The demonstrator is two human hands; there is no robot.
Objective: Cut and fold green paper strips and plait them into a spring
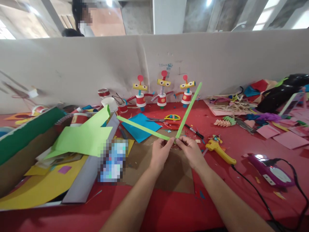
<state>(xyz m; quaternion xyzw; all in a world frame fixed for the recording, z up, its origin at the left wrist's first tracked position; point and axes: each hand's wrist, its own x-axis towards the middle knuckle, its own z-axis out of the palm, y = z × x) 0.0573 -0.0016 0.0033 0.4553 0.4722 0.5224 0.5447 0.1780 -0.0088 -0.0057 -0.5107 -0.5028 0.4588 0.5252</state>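
My left hand (pixel 161 152) and my right hand (pixel 190 150) meet over a brown cardboard sheet (pixel 169 177), thumbs and fingers pinched close together. From the pinch, one light-green paper strip (pixel 142 127) runs out to the left. Another green length (pixel 189 111) rises to the upper right, so the two form a V. My fingers hide the corner, so I cannot tell whether it is one folded strip or two strips joined. Beyond my hands lie a blue paper square (pixel 138 129), yellow-handled scissors (pixel 172 118) and a black pen (pixel 194 131).
Three paper-cup figures (pixel 161 100) stand by the white partition (pixel 96 64). Left is a box (pixel 79 180) of coloured paper, with a pixelated phone-like object (pixel 113 161) beside it. Right are a yellow glue gun (pixel 220 151), a corded purple device (pixel 270 170) and pink paper squares (pixel 292 138).
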